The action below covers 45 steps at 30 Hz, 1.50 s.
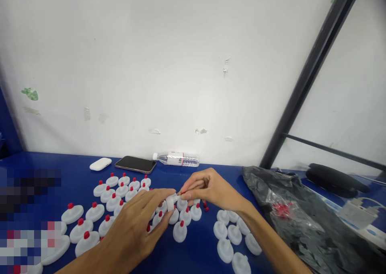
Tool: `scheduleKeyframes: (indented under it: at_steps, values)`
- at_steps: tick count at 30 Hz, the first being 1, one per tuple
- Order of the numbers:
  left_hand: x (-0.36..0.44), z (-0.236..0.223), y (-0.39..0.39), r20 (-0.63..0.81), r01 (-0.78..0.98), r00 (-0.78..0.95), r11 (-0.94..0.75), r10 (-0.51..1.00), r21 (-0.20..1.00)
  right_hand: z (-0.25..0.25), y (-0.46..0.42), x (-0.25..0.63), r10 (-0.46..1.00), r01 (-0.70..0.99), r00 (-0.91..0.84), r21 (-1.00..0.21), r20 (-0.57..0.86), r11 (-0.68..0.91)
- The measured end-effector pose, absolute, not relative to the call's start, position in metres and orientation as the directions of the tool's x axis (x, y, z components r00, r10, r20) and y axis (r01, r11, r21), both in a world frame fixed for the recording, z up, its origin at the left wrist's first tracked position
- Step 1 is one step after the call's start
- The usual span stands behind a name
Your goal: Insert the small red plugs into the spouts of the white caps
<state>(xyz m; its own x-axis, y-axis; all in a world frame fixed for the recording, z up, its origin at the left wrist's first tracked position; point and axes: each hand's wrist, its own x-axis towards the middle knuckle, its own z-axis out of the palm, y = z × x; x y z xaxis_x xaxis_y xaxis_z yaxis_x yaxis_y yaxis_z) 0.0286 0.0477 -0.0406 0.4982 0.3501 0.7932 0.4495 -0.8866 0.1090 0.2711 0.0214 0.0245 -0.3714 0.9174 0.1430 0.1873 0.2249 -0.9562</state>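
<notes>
My left hand (132,221) is closed on a white plastic nozzle lid (170,202), turned on its side with the spout pointing right. At the spout's tip my right hand (205,188) pinches a small red cap (183,193), mostly hidden by the fingers. Around and under my left hand stand several white lids with red caps on, such as a capped lid (180,232) in front. To the right of my hands lies a group of white lids without caps (225,250). A few loose red caps (206,207) lie just below my right hand.
A clear water bottle (176,159), a phone (135,164) and a white case (100,164) lie along the wall. At right, a clear bag of red caps (282,210) rests on a dark plastic bag (304,237). A charger (358,213) and a black case (336,180) sit beyond.
</notes>
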Motion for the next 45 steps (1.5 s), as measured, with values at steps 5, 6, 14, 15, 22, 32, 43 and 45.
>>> scheduleKeyframes:
  at_steps: [5, 6, 14, 15, 22, 32, 43, 45]
  values:
    - [0.029, -0.039, 0.048, 0.831, 0.441, 0.465, -0.894, 0.305, 0.081, 0.027, 0.018, 0.265, 0.937, 0.199, -0.306, -0.951, 0.17, 0.237]
    - [0.029, -0.039, 0.049, 0.839, 0.439, 0.455, -0.895, 0.298, 0.079, 0.027, 0.018, 0.264, 0.938, 0.193, -0.292, -0.949, 0.186, 0.248]
    - [0.027, -0.039, 0.053, 0.885, 0.429, 0.413, -0.903, 0.214, 0.018, 0.015, 0.029, 0.262, 0.929, 0.171, -0.248, -0.931, 0.276, 0.323]
    - [0.027, -0.038, 0.053, 0.887, 0.435, 0.416, -0.9, 0.199, -0.002, 0.014, 0.028, 0.262, 0.927, 0.192, -0.255, -0.925, 0.275, 0.327]
    - [0.03, -0.035, 0.052, 0.874, 0.401, 0.459, -0.915, 0.16, -0.043, 0.019, 0.019, 0.251, 0.846, 0.488, -0.362, -0.693, 0.392, 0.53]
    - [0.024, -0.045, 0.046, 0.843, 0.328, 0.44, -0.929, 0.311, 0.171, 0.017, 0.011, 0.244, 0.818, 0.468, -0.428, -0.68, 0.384, 0.565]
    - [0.029, -0.04, 0.052, 0.75, 0.463, 0.49, -0.861, 0.445, 0.209, 0.026, 0.016, 0.257, 0.867, 0.709, -0.343, -0.506, 0.361, 0.491]
    - [0.029, -0.039, 0.052, 0.717, 0.49, 0.486, -0.835, 0.5, 0.25, 0.025, 0.02, 0.262, 0.881, 0.823, -0.249, -0.391, 0.403, 0.412]
